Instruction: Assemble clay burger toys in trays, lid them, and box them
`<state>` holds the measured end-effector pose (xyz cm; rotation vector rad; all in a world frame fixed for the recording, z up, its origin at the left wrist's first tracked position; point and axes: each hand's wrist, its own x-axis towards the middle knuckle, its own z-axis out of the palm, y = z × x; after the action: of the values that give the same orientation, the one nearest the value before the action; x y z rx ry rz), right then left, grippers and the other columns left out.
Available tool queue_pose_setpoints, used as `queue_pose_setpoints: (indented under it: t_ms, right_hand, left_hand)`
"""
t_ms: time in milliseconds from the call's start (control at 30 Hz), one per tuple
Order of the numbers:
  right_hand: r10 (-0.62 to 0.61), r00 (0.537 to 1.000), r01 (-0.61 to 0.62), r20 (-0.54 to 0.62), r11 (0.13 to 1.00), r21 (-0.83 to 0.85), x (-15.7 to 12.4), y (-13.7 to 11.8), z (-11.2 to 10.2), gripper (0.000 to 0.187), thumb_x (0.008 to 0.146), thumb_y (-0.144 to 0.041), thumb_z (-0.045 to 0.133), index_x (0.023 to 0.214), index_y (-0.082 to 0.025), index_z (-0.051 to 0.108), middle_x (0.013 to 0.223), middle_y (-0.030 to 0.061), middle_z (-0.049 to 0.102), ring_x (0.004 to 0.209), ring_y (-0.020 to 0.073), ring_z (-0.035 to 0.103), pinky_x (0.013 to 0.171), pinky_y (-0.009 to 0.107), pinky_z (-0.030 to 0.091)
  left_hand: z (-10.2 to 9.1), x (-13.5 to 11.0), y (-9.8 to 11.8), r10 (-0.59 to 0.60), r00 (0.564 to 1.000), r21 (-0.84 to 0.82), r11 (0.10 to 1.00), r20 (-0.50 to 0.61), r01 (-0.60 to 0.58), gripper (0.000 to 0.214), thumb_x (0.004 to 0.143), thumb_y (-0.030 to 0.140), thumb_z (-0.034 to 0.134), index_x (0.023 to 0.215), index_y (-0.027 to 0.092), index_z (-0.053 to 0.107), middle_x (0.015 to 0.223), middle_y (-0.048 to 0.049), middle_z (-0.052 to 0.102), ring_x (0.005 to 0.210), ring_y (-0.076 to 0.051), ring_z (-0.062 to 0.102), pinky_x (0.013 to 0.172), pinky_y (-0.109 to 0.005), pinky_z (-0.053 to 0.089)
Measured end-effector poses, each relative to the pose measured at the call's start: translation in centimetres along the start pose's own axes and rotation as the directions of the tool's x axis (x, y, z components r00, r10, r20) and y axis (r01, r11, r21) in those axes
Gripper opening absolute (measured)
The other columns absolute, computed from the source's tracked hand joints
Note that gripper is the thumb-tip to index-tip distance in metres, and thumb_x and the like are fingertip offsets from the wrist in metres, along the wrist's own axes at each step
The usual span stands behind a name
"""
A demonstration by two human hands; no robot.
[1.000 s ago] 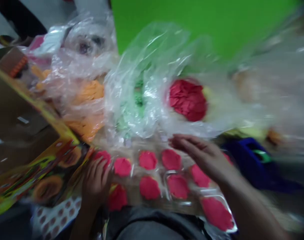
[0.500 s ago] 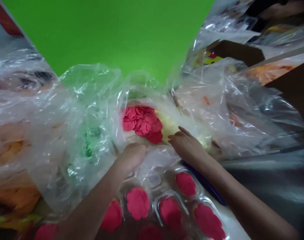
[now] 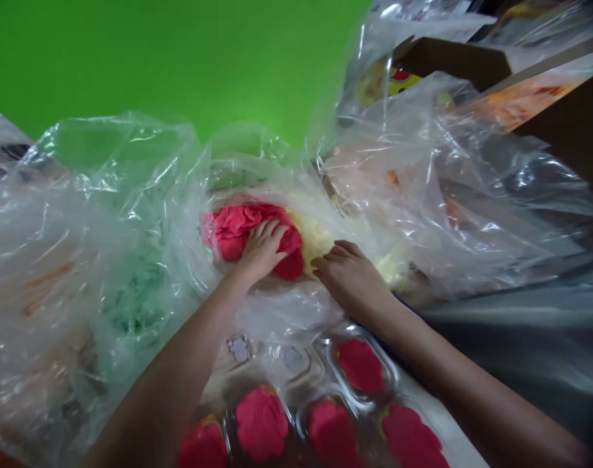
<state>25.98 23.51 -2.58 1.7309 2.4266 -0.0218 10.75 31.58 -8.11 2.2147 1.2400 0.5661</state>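
A heap of red petal-shaped pieces (image 3: pixel 232 224) lies inside a clear plastic bag (image 3: pixel 286 302). On the heap rests my left hand (image 3: pixel 264 250), its fingers spread and touching the red pieces. My right hand (image 3: pixel 349 276) is at the bag's right side, beside some pale yellow pieces (image 3: pixel 315 237). Its fingers are curled together, and what they grip, if anything, is hidden. Nearer to me sits a clear plastic tray (image 3: pixel 296 383) with cup-like hollows. Several hollows hold a flat red flower-shaped piece (image 3: pixel 262 422); two by the bag show none.
To the left, a clear bag holds green pieces (image 3: pixel 135 299). More crumpled plastic bags (image 3: pixel 403 188) with orange bits spread to the right. Behind them stands an open cardboard box (image 3: pixel 462 62). A bright green panel (image 3: pixel 169 58) rises at the back.
My left hand has moved forward from the bag's near edge onto the red pieces, its fingers spreading. My right hand stays near the yellow pieces. The view has shifted slightly.
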Motion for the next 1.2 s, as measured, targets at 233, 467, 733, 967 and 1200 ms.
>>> queue_pose_setpoints:
  t_ms: [233, 467, 733, 967, 1200]
  right_hand:
    - [0.083, 0.994, -0.084, -0.068, 0.996, -0.011, 3.1, -1.9, 0.2, 0.027, 0.083, -0.005, 0.043, 0.087, -0.007, 0.069, 0.088, 0.0205, 0.067, 0.085, 0.0295, 0.057, 0.075, 0.04, 0.032]
    - [0.099, 0.989, -0.085, -0.106, 0.988, 0.127, 3.6, -2.8, 1.4, 0.025, 0.085, -0.007, 0.041, 0.088, -0.01, 0.066, 0.095, 0.0195, 0.065, 0.094, 0.03, 0.055, 0.081, 0.04, 0.034]
    - [0.232, 0.965, -0.133, -0.121, 0.833, 0.536, 2.5, -2.0, 0.9, 0.016, 0.086, -0.019, 0.047, 0.099, -0.013, 0.054, 0.079, 0.0086, 0.069, 0.071, 0.0188, 0.064, 0.064, 0.029, 0.048]
    - [0.44, 0.888, 0.045, 0.132, -0.369, 0.928, -0.4, 0.2, -1.2, 0.029, 0.067, -0.037, 0.073, 0.086, -0.017, 0.066, 0.077, 0.0029, 0.071, 0.07, 0.0161, 0.067, 0.075, 0.033, 0.057]
    - [0.515, 0.843, 0.137, 0.155, -0.485, 0.864, -2.3, 0.8, -1.2, 0.026, 0.058, -0.035, 0.082, 0.075, -0.02, 0.069, 0.073, -0.0004, 0.071, 0.068, 0.0167, 0.068, 0.079, 0.041, 0.058]
  left_hand:
    - [-1.1, 0.3, -0.8, -0.159, 0.979, -0.179, 0.974, -0.128, 0.135, 0.008, 0.08, 0.016, 0.054, 0.082, 0.016, 0.062, 0.095, -0.0076, 0.068, 0.097, -0.02, 0.061, 0.091, -0.034, 0.044]
    - [-1.1, -0.7, -1.3, -0.322, 0.935, -0.371, 0.895, -0.15, 0.249, 0.013, 0.08, 0.025, 0.053, 0.081, 0.014, 0.06, 0.081, -0.004, 0.067, 0.079, -0.016, 0.062, 0.074, -0.026, 0.045]
    - [-0.7, -0.2, -1.9, -0.339, 0.934, -0.38, 0.883, -0.11, 0.275, 0.02, 0.085, 0.024, 0.047, 0.097, 0.011, 0.058, 0.094, -0.01, 0.068, 0.084, -0.018, 0.062, 0.075, -0.028, 0.047]
    - [1.2, 0.1, -0.1, -0.19, 0.974, -0.273, 0.95, -0.127, 0.15, 0.027, 0.067, 0.019, 0.072, 0.092, 0.019, 0.062, 0.124, -0.0098, 0.055, 0.123, -0.029, 0.039, 0.108, -0.046, 0.023]
    - [-0.6, 2.2, -1.8, -0.377, 0.916, -0.53, 0.809, -0.135, 0.255, 0.013, 0.075, 0.02, 0.062, 0.064, 0.018, 0.055, 0.075, -0.0025, 0.061, 0.087, -0.021, 0.056, 0.087, -0.035, 0.042]
